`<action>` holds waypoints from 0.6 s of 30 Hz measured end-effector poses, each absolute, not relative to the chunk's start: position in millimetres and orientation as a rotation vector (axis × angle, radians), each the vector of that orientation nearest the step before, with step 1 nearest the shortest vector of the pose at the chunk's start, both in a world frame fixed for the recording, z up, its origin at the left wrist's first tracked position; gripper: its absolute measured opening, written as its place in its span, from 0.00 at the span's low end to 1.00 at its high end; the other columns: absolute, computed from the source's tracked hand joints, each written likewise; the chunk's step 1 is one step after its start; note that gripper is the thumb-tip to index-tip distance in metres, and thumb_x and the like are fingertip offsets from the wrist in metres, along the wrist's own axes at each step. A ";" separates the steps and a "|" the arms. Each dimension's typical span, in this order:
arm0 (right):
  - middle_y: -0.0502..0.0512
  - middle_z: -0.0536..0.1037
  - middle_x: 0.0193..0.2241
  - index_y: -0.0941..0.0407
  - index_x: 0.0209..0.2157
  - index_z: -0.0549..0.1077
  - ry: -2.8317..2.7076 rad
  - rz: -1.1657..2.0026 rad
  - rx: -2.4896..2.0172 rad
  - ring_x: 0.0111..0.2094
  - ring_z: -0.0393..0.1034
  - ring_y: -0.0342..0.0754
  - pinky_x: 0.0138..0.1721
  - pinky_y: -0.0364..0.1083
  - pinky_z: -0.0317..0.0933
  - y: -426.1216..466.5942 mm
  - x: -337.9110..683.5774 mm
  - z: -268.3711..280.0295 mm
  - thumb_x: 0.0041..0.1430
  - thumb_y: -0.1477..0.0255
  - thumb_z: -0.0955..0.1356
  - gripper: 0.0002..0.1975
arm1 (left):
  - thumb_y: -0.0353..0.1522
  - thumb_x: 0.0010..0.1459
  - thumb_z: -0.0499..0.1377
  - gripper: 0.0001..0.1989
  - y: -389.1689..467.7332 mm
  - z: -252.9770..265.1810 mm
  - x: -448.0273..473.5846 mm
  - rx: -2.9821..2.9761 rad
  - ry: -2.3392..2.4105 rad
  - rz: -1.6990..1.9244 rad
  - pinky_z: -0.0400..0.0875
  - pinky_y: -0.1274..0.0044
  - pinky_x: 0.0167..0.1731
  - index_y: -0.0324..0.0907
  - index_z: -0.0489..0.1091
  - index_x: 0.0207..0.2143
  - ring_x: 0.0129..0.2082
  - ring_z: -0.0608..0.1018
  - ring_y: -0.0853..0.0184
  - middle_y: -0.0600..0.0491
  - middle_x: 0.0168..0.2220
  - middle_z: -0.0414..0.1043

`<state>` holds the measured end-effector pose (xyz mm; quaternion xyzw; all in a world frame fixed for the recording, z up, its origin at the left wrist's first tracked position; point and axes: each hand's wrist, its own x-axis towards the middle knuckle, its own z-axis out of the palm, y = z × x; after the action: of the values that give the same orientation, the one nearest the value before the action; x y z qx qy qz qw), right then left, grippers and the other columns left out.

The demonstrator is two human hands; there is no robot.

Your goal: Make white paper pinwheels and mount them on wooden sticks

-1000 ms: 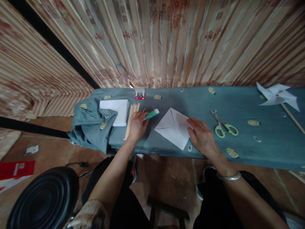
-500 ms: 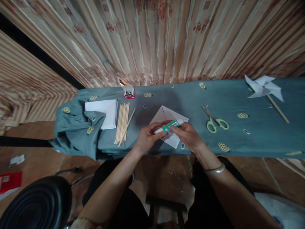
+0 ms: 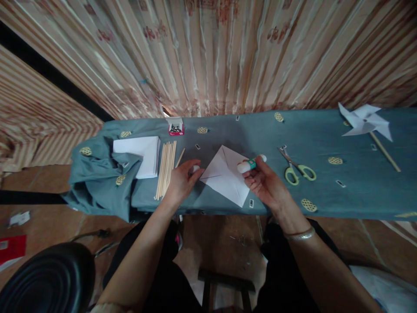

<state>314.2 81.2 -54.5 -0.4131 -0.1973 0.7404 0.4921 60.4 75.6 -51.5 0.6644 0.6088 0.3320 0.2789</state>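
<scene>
In my right hand [image 3: 262,180] is a white glue stick [image 3: 251,164] with a green label, uncapped, its end pointing left over the paper. My left hand [image 3: 182,178] pinches the small white cap [image 3: 194,168], close beside the wooden sticks. Between the hands a square of white paper [image 3: 224,174] lies on the cloth, cut or creased along lines running in from its corners. Green-handled scissors [image 3: 295,167] rest partly open to the right of my right hand.
A finished paper pinwheel [image 3: 366,119] on a stick lies far right. At left are a stack of white paper [image 3: 150,158], several wooden sticks [image 3: 167,167] and a small red box [image 3: 176,129] of metal pins. A patterned cloth [image 3: 312,130] covers the narrow table; a pleated curtain [image 3: 208,56] hangs behind.
My hands have moved apart. The cap has come off the glue stick and gone left in my left hand, while my right hand has carried the stick slightly right.
</scene>
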 end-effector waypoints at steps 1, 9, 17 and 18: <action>0.49 0.79 0.27 0.55 0.31 0.76 -0.487 1.795 -1.001 0.22 0.70 0.38 0.20 0.37 0.66 81.0 314.5 -55.2 0.50 0.59 0.75 0.14 | 0.36 0.57 0.61 0.13 79.0 -52.4 56.4 1.868 1.671 0.858 0.74 0.72 0.38 0.40 0.74 0.44 0.34 0.78 0.64 0.48 0.39 0.79; 0.49 0.80 0.30 0.54 0.34 0.78 -0.667 1.530 -1.194 0.24 0.71 0.39 0.25 0.38 0.67 80.3 317.8 -54.5 0.47 0.62 0.76 0.14 | 0.31 0.54 0.62 0.24 91.7 -58.5 48.0 2.067 1.724 0.736 0.72 0.63 0.52 0.39 0.67 0.54 0.52 0.75 0.55 0.43 0.55 0.70; 0.51 0.81 0.32 0.54 0.34 0.76 -0.973 1.296 -1.309 0.25 0.71 0.41 0.27 0.43 0.66 78.7 314.0 -59.9 0.50 0.62 0.74 0.12 | 0.35 0.63 0.55 0.18 66.3 -44.4 72.2 2.410 1.554 0.875 0.67 0.61 0.55 0.41 0.67 0.54 0.56 0.70 0.55 0.43 0.56 0.67; 0.52 0.81 0.33 0.54 0.35 0.76 -1.005 1.276 -1.322 0.26 0.71 0.42 0.28 0.43 0.66 78.2 313.0 -60.2 0.51 0.62 0.74 0.12 | 0.34 0.64 0.53 0.16 61.8 -46.0 79.9 2.455 1.462 0.852 0.68 0.61 0.53 0.40 0.68 0.53 0.55 0.70 0.55 0.43 0.55 0.68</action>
<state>313.0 78.2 -60.2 -0.5468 -0.4154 0.5276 0.5001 79.9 61.8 -46.0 0.8208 0.4887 0.2847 0.0799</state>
